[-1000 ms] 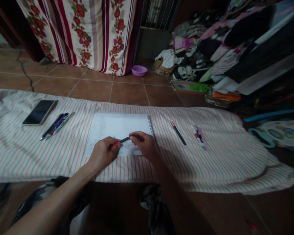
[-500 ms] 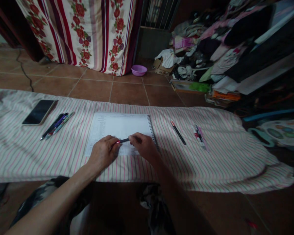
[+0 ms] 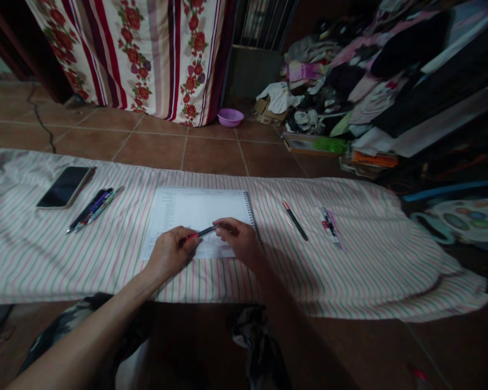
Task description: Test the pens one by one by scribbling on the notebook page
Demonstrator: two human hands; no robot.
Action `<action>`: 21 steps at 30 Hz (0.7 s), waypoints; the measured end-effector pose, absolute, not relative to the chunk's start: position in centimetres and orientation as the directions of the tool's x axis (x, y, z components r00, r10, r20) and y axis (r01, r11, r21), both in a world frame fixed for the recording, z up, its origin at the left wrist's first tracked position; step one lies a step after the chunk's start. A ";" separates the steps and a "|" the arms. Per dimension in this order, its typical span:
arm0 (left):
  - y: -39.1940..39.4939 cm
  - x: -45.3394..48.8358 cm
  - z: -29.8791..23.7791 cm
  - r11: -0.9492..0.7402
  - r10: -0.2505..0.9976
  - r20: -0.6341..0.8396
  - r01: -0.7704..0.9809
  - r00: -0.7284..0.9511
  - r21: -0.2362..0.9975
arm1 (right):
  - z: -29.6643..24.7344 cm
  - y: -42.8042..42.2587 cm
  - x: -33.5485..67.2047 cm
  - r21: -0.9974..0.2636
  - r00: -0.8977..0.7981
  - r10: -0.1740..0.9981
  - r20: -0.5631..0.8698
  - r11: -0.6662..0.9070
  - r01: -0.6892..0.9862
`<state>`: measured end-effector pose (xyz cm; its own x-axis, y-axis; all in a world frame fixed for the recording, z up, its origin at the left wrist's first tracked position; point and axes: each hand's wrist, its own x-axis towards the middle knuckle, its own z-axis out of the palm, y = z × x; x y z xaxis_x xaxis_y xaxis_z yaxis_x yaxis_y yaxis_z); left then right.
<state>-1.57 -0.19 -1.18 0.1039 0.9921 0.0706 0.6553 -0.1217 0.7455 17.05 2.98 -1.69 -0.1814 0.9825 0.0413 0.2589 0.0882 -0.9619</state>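
Over the lower part of a spiral-bound notebook (image 3: 209,206), both hands meet on a slim dark pen (image 3: 206,232) with a pinkish-red section. My left hand (image 3: 171,250) is closed around the pen's reddish end. At the opposite, upper end, my right hand (image 3: 241,238) pinches the pen between thumb and fingers. The exact end of the pen is partly hidden by those fingers. Printed lines run down the left side of the open page, and its wire spiral lies along the right edge, near my right wrist.
On the striped cloth (image 3: 374,260), a black pen with a copper-coloured end (image 3: 295,221) and a small clear-and-pink pack (image 3: 332,227) lie to the right. Several pens (image 3: 95,210) and a smartphone (image 3: 65,187) lie left. Beyond are a purple basin (image 3: 230,117) and piled clothes.
My right fingers have slid slightly upward along the pen, so more of it shows between my hands. The pen slants a little more. My left hand has barely moved.
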 end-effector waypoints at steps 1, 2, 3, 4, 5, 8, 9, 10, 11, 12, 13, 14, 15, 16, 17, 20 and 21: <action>-0.2 -1.6 -1.1 -0.126 0.991 0.072 0.660 0.108 0.741 | -1.7 2.9 17.1 -0.953 -0.187 0.981 0.057 0.109 0.282; -0.3 -1.6 -1.0 -0.133 0.991 0.076 0.667 0.114 0.733 | -1.6 2.9 17.1 -0.943 -0.191 0.979 0.068 0.126 0.307; -0.3 -1.6 -1.0 -0.143 0.989 0.082 0.678 0.121 0.721 | -1.6 2.8 17.1 -0.931 -0.194 0.978 0.077 0.140 0.336; -0.3 -1.6 -0.9 -0.156 0.987 0.090 0.690 0.130 0.707 | -1.5 2.8 17.1 -0.916 -0.199 0.976 0.085 0.155 0.369; -0.3 -1.6 -0.8 -0.172 0.985 0.101 0.702 0.142 0.691 | -1.4 2.7 17.1 -0.897 -0.206 0.974 0.095 0.173 0.407; -0.5 -1.6 -0.6 -0.223 0.975 0.131 0.731 0.182 0.644 | -1.0 2.5 17.1 -0.813 -0.231 0.966 0.119 0.228 0.536; -0.5 -1.6 -0.5 -0.233 0.972 0.134 0.740 0.193 0.631 | -0.9 2.4 17.0 -0.786 -0.236 0.964 0.122 0.239 0.571; -0.5 -1.6 -0.4 -0.241 0.970 0.136 0.746 0.200 0.620 | -0.8 2.4 17.0 -0.766 -0.241 0.963 0.121 0.245 0.595; -0.5 -1.5 -0.4 -0.246 0.969 0.138 0.749 0.206 0.615 | -0.7 2.3 17.0 -0.758 -0.243 0.963 0.117 0.245 0.604; -0.5 -1.5 -0.4 -0.248 0.968 0.139 0.746 0.208 0.618 | -0.7 2.3 17.1 -0.767 -0.242 0.964 0.112 0.239 0.596; -0.5 -1.5 -0.4 -0.248 0.968 0.139 0.738 0.207 0.628 | -0.7 2.3 17.1 -0.791 -0.237 0.965 0.108 0.228 0.568; -0.5 -1.5 -0.5 -0.244 0.969 0.140 0.728 0.201 0.640 | -0.8 2.4 17.1 -0.826 -0.227 0.968 0.105 0.212 0.522; -0.5 -1.6 -0.6 -0.237 0.971 0.140 0.720 0.192 0.652 | -0.9 2.4 17.1 -0.865 -0.216 0.971 0.100 0.192 0.463; -0.4 -1.6 -0.7 -0.227 0.974 0.137 0.716 0.182 0.660 | -1.1 2.5 17.1 -0.901 -0.207 0.974 0.093 0.171 0.400; -0.4 -1.6 -0.8 -0.216 0.976 0.130 0.716 0.174 0.664 | -1.2 2.6 17.1 -0.926 -0.200 0.976 0.088 0.154 0.344; -0.3 -1.7 -1.0 -0.198 0.980 0.116 0.723 0.163 0.662 | -1.4 2.7 17.1 -0.946 -0.205 0.974 0.094 0.151 0.287; -0.3 -1.8 -1.0 -0.197 0.980 0.113 0.724 0.164 0.661 | -1.5 2.7 17.1 -0.943 -0.210 0.973 0.099 0.159 0.293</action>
